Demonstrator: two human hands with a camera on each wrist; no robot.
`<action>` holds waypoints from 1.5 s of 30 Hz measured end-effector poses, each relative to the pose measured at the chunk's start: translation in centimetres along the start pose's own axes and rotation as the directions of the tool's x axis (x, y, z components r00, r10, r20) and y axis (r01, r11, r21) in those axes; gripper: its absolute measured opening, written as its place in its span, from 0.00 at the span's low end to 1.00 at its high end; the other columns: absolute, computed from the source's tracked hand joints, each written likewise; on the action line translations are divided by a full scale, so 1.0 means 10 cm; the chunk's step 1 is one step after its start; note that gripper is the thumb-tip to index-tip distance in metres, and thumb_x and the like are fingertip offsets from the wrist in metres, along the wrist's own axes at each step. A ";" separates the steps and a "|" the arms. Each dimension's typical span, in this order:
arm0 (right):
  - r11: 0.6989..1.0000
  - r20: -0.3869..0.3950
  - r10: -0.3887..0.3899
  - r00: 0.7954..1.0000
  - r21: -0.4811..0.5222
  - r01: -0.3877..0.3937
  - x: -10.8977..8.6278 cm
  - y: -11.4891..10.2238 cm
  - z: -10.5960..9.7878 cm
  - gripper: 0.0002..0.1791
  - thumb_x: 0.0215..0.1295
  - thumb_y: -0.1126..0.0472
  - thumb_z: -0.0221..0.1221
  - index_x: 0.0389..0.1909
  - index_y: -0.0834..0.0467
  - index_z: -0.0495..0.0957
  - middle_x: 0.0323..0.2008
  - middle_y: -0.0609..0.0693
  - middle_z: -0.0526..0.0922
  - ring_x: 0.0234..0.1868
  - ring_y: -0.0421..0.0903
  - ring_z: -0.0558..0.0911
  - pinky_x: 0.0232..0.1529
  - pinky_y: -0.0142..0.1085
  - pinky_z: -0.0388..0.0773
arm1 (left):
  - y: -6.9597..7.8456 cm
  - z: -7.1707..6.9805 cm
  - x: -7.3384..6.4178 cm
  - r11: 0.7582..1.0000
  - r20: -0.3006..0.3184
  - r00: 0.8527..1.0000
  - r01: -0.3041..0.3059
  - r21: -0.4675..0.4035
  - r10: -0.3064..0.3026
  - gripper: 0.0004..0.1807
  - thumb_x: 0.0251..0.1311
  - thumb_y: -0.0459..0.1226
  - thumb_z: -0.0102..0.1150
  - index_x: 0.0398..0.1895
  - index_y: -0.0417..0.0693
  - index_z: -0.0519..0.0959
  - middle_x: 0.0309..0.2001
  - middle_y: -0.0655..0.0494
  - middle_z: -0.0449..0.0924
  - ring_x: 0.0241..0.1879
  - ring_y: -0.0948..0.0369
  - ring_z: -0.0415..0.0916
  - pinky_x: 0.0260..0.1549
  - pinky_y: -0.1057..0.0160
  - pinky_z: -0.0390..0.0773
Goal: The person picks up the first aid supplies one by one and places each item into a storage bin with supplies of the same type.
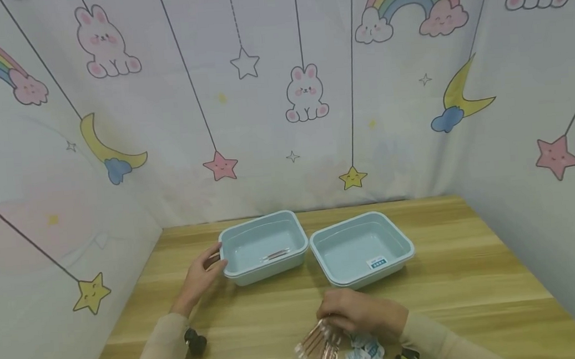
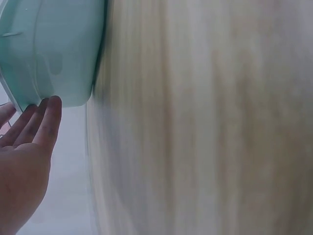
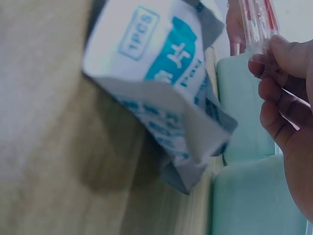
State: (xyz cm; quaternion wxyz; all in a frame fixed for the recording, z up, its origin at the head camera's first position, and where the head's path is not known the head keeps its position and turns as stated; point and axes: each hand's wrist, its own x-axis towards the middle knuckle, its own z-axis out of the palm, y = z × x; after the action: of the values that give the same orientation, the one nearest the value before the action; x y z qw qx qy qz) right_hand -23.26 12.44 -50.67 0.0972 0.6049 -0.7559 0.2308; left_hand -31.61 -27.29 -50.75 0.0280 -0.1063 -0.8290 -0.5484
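Observation:
My left hand touches the left end of a pale blue plastic basin, its fingers extended along the outer wall. Inside that basin lies a thin wrapped swab. Over the front of the table, my right hand pinches a bunch of clear-wrapped cotton swabs with reddish-brown sticks and white tips, fanned downward. Thumb and forefinger grip the wrappers' end in the right wrist view. Right beside this hand are several white-and-blue pad packets on the table.
A second pale blue basin stands at the right, corner to corner with the first, with a white-and-blue packet inside. The wood-grain table meets a cartoon-printed curtain at the back and sides.

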 end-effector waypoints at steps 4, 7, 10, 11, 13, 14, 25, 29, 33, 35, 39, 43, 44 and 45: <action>0.999 -0.032 -0.035 0.999 -0.020 0.034 0.02 0.04 -0.03 0.05 0.65 0.59 0.53 0.39 0.51 0.76 0.32 0.40 0.74 0.34 0.30 0.70 0.38 0.12 0.65 | 0.02 -0.01 0.02 1.000 -0.002 1.000 -0.010 -0.001 0.010 0.33 0.59 0.42 0.58 0.66 0.43 0.60 0.66 0.45 0.59 0.60 0.46 0.65 0.52 0.61 0.74; 0.998 -0.051 -0.061 0.997 -0.026 0.059 0.03 0.04 -0.02 0.04 0.63 0.60 0.55 0.38 0.51 0.76 0.32 0.40 0.74 0.33 0.31 0.71 0.39 0.12 0.65 | 0.00 0.00 0.01 1.000 -0.009 1.000 -0.018 -0.002 0.018 0.33 0.58 0.41 0.58 0.65 0.41 0.61 0.65 0.44 0.61 0.59 0.46 0.66 0.50 0.66 0.75; 0.998 -0.067 -0.068 0.995 -0.014 0.067 0.03 0.03 -0.01 0.04 0.62 0.60 0.56 0.38 0.51 0.76 0.32 0.40 0.74 0.33 0.31 0.71 0.39 0.11 0.63 | -0.02 0.01 -0.01 1.000 -0.011 1.000 -0.009 -0.002 0.009 0.32 0.59 0.40 0.58 0.65 0.41 0.61 0.65 0.43 0.61 0.59 0.45 0.67 0.50 0.65 0.75; 0.998 -0.069 -0.065 0.996 -0.006 0.064 0.03 0.03 -0.01 0.04 0.63 0.60 0.56 0.38 0.51 0.76 0.32 0.39 0.74 0.33 0.31 0.71 0.39 0.11 0.63 | -0.03 0.01 -0.02 1.000 -0.008 1.000 -0.004 0.004 0.004 0.32 0.59 0.40 0.58 0.66 0.42 0.60 0.65 0.43 0.60 0.59 0.45 0.66 0.51 0.64 0.75; 0.998 -0.077 -0.057 0.995 0.005 0.058 0.03 0.02 0.00 0.04 0.63 0.60 0.56 0.38 0.51 0.75 0.32 0.39 0.75 0.32 0.31 0.71 0.39 0.10 0.62 | -0.04 0.02 -0.03 1.000 -0.004 1.000 0.009 0.010 -0.009 0.33 0.59 0.42 0.58 0.66 0.44 0.60 0.66 0.44 0.60 0.60 0.46 0.66 0.52 0.61 0.74; 0.999 -0.082 -0.051 0.995 0.007 0.052 0.03 0.02 0.00 0.04 0.63 0.60 0.56 0.38 0.51 0.75 0.32 0.39 0.75 0.32 0.31 0.71 0.39 0.10 0.61 | -0.04 0.02 -0.03 1.000 -0.003 1.000 0.014 0.010 -0.014 0.34 0.58 0.43 0.58 0.66 0.44 0.60 0.66 0.45 0.59 0.60 0.46 0.65 0.53 0.59 0.74; 0.999 -0.105 0.026 0.994 0.051 -0.021 0.01 -0.02 -0.03 0.05 0.61 0.61 0.57 0.37 0.51 0.77 0.32 0.39 0.78 0.32 0.29 0.73 0.36 0.12 0.67 | -0.05 0.06 -0.01 1.000 0.009 1.000 0.015 -0.018 -0.015 0.33 0.59 0.42 0.57 0.66 0.44 0.60 0.67 0.44 0.58 0.61 0.45 0.63 0.54 0.58 0.73; 0.999 -0.121 0.024 0.992 0.051 -0.018 0.04 -0.02 -0.04 0.04 0.62 0.61 0.57 0.37 0.51 0.77 0.31 0.39 0.78 0.31 0.29 0.73 0.35 0.12 0.67 | -0.04 0.05 -0.01 0.999 -0.003 0.999 0.035 -0.004 -0.035 0.33 0.59 0.43 0.58 0.66 0.46 0.60 0.67 0.46 0.58 0.61 0.46 0.63 0.53 0.58 0.74; 0.996 -0.130 0.019 0.991 0.088 -0.008 0.08 -0.03 -0.08 0.05 0.62 0.63 0.56 0.37 0.51 0.77 0.30 0.39 0.78 0.30 0.28 0.72 0.33 0.12 0.67 | -0.04 0.03 0.00 0.999 -0.002 0.999 0.042 -0.011 -0.042 0.33 0.59 0.42 0.57 0.67 0.46 0.59 0.68 0.45 0.57 0.62 0.45 0.62 0.54 0.56 0.72; 0.997 -0.135 0.019 0.991 0.082 -0.008 0.10 -0.03 -0.11 0.05 0.62 0.62 0.57 0.37 0.51 0.77 0.30 0.38 0.77 0.31 0.28 0.72 0.33 0.12 0.68 | -0.05 0.03 0.01 0.999 0.002 0.999 0.037 -0.019 -0.037 0.33 0.59 0.42 0.57 0.67 0.45 0.59 0.68 0.44 0.56 0.63 0.45 0.61 0.55 0.55 0.72; 0.999 -0.141 0.028 0.990 0.042 -0.022 0.14 -0.02 -0.17 0.04 0.62 0.61 0.57 0.36 0.49 0.77 0.29 0.37 0.76 0.30 0.27 0.71 0.32 0.13 0.68 | -0.03 0.02 0.01 0.999 -0.001 0.999 0.034 -0.016 -0.034 0.34 0.58 0.43 0.58 0.67 0.45 0.59 0.67 0.45 0.57 0.62 0.46 0.62 0.54 0.59 0.73; 1.000 -0.160 0.014 0.987 0.007 -0.013 0.20 0.01 -0.24 0.04 0.61 0.61 0.58 0.36 0.50 0.77 0.29 0.37 0.76 0.28 0.27 0.69 0.30 0.13 0.67 | -0.02 0.02 0.01 1.000 -0.011 1.000 0.020 -0.013 -0.020 0.34 0.57 0.44 0.59 0.66 0.45 0.61 0.66 0.45 0.59 0.61 0.46 0.64 0.52 0.63 0.74; 1.000 -0.169 0.007 0.986 0.000 -0.007 0.21 0.02 -0.26 0.05 0.60 0.62 0.58 0.36 0.50 0.78 0.28 0.38 0.76 0.28 0.28 0.69 0.30 0.13 0.67 | -0.02 0.01 0.01 1.000 -0.010 1.000 0.015 -0.013 -0.015 0.34 0.57 0.44 0.59 0.66 0.44 0.61 0.66 0.45 0.59 0.61 0.46 0.64 0.52 0.63 0.74; 1.000 -0.176 0.002 0.984 -0.002 -0.002 0.22 0.03 -0.27 0.05 0.60 0.62 0.59 0.36 0.51 0.78 0.28 0.38 0.76 0.28 0.28 0.69 0.30 0.13 0.67 | -0.02 0.01 0.01 1.000 -0.010 1.000 0.010 -0.015 -0.010 0.34 0.58 0.43 0.59 0.66 0.44 0.61 0.66 0.45 0.59 0.61 0.45 0.64 0.52 0.63 0.75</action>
State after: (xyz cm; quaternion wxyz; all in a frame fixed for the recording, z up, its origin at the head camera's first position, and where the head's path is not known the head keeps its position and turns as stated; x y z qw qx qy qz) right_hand -24.47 11.79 -47.44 0.1641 0.5811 -0.7453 0.2827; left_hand -31.75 -27.20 -50.94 0.0287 -0.0995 -0.8251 -0.5554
